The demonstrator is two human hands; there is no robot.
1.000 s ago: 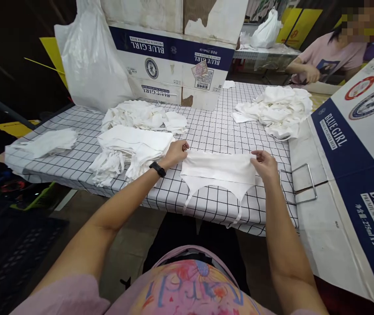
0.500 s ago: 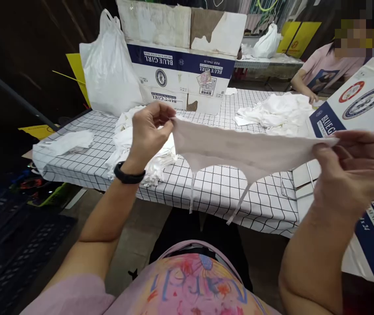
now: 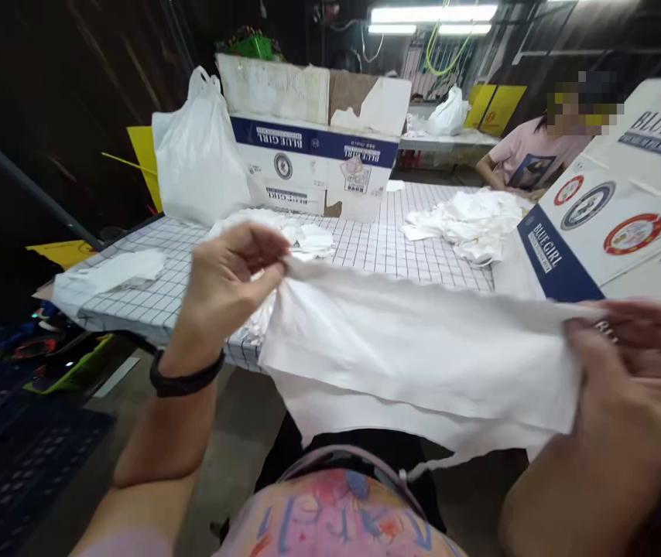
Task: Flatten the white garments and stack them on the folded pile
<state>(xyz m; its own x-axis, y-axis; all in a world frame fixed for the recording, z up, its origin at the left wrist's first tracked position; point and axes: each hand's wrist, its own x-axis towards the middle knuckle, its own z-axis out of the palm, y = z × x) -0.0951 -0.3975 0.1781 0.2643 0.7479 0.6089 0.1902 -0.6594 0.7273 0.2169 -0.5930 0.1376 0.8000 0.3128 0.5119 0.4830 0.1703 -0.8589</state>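
Observation:
I hold a white cloth piece [image 3: 417, 348] stretched out in the air between both hands, close to my chest. My left hand [image 3: 229, 282], with a black band on its wrist, pinches the cloth's left top corner. My right hand [image 3: 638, 387] grips the right end; it is blurred. The cloth's lower edge and a thin strap hang in front of my lap. Behind it lies the table with a checked cover [image 3: 377, 247].
Piles of white cloth lie on the table at back left [image 3: 301, 232], far left [image 3: 127, 267] and back right [image 3: 470, 216]. A Blue Girl carton [image 3: 319, 147] and a white plastic bag [image 3: 200, 158] stand at the back. Another carton [image 3: 609, 224] leans at right. A person [image 3: 533, 155] sits beyond.
I lifted the cloth piece off the table and drew it up towards myself with both hands. It now hangs spread wide and nearer the camera.

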